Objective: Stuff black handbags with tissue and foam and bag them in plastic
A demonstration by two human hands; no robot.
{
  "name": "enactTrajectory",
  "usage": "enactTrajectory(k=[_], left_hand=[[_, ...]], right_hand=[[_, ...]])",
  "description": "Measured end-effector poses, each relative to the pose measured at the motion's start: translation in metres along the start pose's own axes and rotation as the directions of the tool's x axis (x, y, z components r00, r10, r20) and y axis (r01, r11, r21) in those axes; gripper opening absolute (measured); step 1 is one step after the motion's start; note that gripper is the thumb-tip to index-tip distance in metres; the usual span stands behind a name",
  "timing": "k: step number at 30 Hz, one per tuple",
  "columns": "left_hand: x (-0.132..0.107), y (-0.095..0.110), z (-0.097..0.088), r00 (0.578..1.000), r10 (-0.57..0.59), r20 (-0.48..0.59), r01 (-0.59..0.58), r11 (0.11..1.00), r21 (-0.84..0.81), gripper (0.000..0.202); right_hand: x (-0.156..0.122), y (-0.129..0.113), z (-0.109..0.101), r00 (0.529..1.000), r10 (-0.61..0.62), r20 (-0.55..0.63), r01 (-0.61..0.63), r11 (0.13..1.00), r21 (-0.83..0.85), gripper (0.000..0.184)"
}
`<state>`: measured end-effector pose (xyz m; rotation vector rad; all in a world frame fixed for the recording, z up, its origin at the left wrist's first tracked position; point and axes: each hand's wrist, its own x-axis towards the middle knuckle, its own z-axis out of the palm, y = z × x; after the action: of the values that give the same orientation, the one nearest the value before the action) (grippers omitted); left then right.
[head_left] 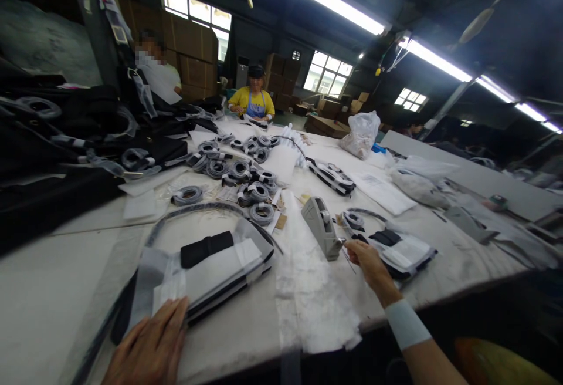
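My left hand (152, 347) lies flat with fingers stretched out on the near corner of a clear plastic bag (206, 273) that holds black straps and white paper. My right hand (368, 262) reaches forward to the front of a grey tape dispenser (321, 226); its fingers are pinched together at the dispenser's cutter, on a thin strip I cannot make out clearly. A white cuff covers that wrist. Just right of the hand lies a second bagged black item (402, 253).
Several coiled grey cable bundles (246, 182) lie in the table's middle. Black bags (65, 150) pile up at the left. White sheets (382, 191) and a stuffed plastic bag (363, 132) sit farther back. Two people (254, 100) sit at the far end.
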<state>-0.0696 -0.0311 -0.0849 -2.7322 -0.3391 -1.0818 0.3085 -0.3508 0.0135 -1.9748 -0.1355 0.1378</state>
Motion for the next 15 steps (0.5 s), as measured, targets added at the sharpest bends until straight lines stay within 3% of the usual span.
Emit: enactTrajectory(k=[3, 6, 8, 10, 12, 14, 15], left_hand=[[0.004, 0.001, -0.005, 1.0, 0.026, 0.016, -0.026, 1.0, -0.01, 0.055], [0.012, 0.009, -0.015, 0.999, -0.024, 0.031, 0.023, 1.0, 0.021, 0.048], [0.018, 0.018, -0.022, 0.995, -0.098, 0.001, 0.098, 0.995, 0.033, 0.041], [0.025, 0.028, -0.027, 0.982, -0.187, -0.008, 0.187, 0.982, 0.007, 0.036], [0.03, 0.035, -0.028, 0.96, -0.281, 0.002, 0.281, 0.958, -0.051, 0.036], [0.031, 0.039, -0.027, 0.938, -0.346, 0.003, 0.345, 0.934, -0.093, 0.034], [0.031, 0.041, -0.026, 0.93, -0.367, 0.004, 0.365, 0.925, -0.109, 0.033]], right_hand=[[-0.008, 0.021, 0.002, 0.999, 0.051, -0.012, -0.052, 0.996, -0.071, 0.027], [-0.015, 0.028, -0.003, 0.998, 0.065, 0.007, -0.064, 0.987, -0.148, 0.026], [-0.018, 0.018, -0.006, 0.996, 0.038, 0.081, -0.021, 0.979, -0.204, 0.03], [-0.018, -0.006, 0.001, 0.962, -0.084, 0.262, 0.161, 0.943, -0.29, 0.035], [-0.021, -0.042, 0.022, 0.878, -0.133, 0.459, 0.304, 0.896, -0.322, 0.038], [-0.033, -0.086, 0.055, 0.721, -0.185, 0.668, 0.457, 0.852, -0.257, 0.038], [-0.043, -0.108, 0.075, 0.613, -0.197, 0.765, 0.531, 0.82, -0.214, 0.036]])
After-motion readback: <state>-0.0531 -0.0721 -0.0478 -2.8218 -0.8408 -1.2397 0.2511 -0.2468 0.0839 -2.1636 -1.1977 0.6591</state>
